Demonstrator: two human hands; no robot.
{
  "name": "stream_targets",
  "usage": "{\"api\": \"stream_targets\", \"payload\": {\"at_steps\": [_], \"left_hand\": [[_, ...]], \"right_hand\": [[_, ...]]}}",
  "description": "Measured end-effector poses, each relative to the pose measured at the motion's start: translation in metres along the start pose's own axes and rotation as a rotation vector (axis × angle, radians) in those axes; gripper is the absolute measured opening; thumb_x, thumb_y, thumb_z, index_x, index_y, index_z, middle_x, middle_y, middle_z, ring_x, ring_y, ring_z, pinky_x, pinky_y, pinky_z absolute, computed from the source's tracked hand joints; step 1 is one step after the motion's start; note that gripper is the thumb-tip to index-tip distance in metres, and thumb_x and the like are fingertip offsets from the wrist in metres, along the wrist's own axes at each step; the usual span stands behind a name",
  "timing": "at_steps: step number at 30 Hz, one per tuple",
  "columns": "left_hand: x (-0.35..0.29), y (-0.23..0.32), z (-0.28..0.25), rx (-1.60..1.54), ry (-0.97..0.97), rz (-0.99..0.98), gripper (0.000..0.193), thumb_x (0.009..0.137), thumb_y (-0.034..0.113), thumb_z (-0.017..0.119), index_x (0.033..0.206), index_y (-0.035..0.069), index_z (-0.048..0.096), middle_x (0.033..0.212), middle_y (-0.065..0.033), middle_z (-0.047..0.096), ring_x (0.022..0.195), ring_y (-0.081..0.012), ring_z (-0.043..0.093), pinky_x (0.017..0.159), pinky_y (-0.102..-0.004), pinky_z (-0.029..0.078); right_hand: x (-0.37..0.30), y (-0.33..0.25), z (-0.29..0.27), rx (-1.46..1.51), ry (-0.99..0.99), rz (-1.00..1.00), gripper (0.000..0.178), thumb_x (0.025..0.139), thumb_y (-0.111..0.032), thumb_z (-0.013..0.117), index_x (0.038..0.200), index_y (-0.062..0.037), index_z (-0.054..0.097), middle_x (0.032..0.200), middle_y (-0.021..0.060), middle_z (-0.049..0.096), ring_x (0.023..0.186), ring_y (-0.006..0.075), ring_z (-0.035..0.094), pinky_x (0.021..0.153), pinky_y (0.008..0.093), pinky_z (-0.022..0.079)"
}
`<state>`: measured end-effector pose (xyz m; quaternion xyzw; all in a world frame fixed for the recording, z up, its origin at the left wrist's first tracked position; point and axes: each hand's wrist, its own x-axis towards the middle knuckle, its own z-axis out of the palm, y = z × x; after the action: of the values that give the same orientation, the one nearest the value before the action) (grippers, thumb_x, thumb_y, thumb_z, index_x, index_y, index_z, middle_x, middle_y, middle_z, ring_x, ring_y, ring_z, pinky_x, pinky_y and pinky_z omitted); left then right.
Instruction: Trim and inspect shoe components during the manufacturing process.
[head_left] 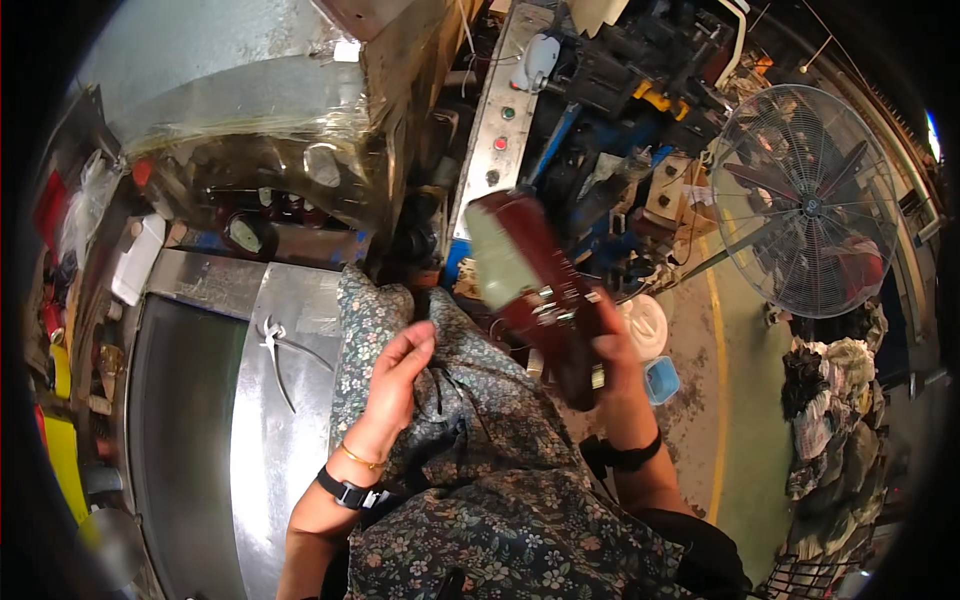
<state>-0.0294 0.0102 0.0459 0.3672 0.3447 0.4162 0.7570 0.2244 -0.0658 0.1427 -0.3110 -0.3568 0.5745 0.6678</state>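
Note:
My right hand (622, 352) grips a glossy dark-red shoe (545, 240) by its lower right end. A pale green face and shiny metal fittings show on the shoe, which is tilted and partly blurred. My left hand (402, 365) is raised in front of my flowered apron (470, 510), its fingers loosely bent and nothing in them. It is apart from the shoe, to its left. A few fingers of the right hand are hidden behind the shoe.
On the left are a metal plate (275, 430) and a dark conveyor belt (190, 430). A machine hood (240, 90) stands beyond, with similar dark-red pieces (240, 232) under it. A control panel (503, 125), a large fan (808, 205) and a blue container (661, 381) are to the right.

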Motion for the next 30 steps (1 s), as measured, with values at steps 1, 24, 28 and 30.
{"api": "stream_targets", "payload": {"at_steps": [1, 24, 28, 30], "left_hand": [[-0.005, 0.002, 0.003, -0.027, -0.049, -0.066, 0.027, 0.096, 0.015, 0.057, 0.119, 0.002, 0.061, 0.112, -0.0071, 0.066, 0.1, -0.0161, 0.061, 0.092, -0.0303, 0.046], [-0.091, -0.012, -0.094, 0.132, 0.429, 0.017, 0.015, 0.095, 0.009, 0.058, 0.107, 0.001, 0.062, 0.102, -0.008, 0.068, 0.089, -0.0137, 0.063, 0.084, -0.0264, 0.05], [-0.059, -0.001, -0.07, 0.206, 0.357, -0.053, 0.015, 0.096, 0.01, 0.058, 0.106, 0.001, 0.063, 0.101, -0.0073, 0.068, 0.09, -0.0133, 0.062, 0.085, -0.027, 0.049], [-0.051, 0.004, -0.062, 0.221, 0.329, -0.044, 0.015, 0.096, 0.011, 0.058, 0.106, 0.002, 0.063, 0.101, -0.0072, 0.068, 0.091, -0.0136, 0.062, 0.085, -0.0275, 0.049]], "right_hand": [[-0.006, -0.012, -0.009, 0.099, 0.11, -0.047, 0.086, 0.073, -0.02, 0.07, 0.146, 0.0011, 0.031, 0.142, 0.018, 0.044, 0.13, 0.0272, 0.046, 0.108, 0.0388, 0.038], [0.139, -0.2, -0.192, -1.459, 0.374, -0.3, 0.057, 0.068, -0.013, 0.084, 0.122, -0.0113, 0.066, 0.138, 0.0215, 0.051, 0.128, 0.0276, 0.05, 0.102, 0.0368, 0.041], [0.142, -0.192, -0.206, -1.697, 0.33, -0.413, 0.056, 0.065, -0.017, 0.085, 0.118, -0.0119, 0.068, 0.135, 0.0232, 0.053, 0.124, 0.0322, 0.054, 0.099, 0.038, 0.045], [0.143, -0.172, -0.166, -1.837, 0.35, -0.321, 0.055, 0.07, -0.031, 0.081, 0.119, -0.0133, 0.067, 0.132, 0.0247, 0.055, 0.119, 0.0359, 0.056, 0.099, 0.0419, 0.044]]}}
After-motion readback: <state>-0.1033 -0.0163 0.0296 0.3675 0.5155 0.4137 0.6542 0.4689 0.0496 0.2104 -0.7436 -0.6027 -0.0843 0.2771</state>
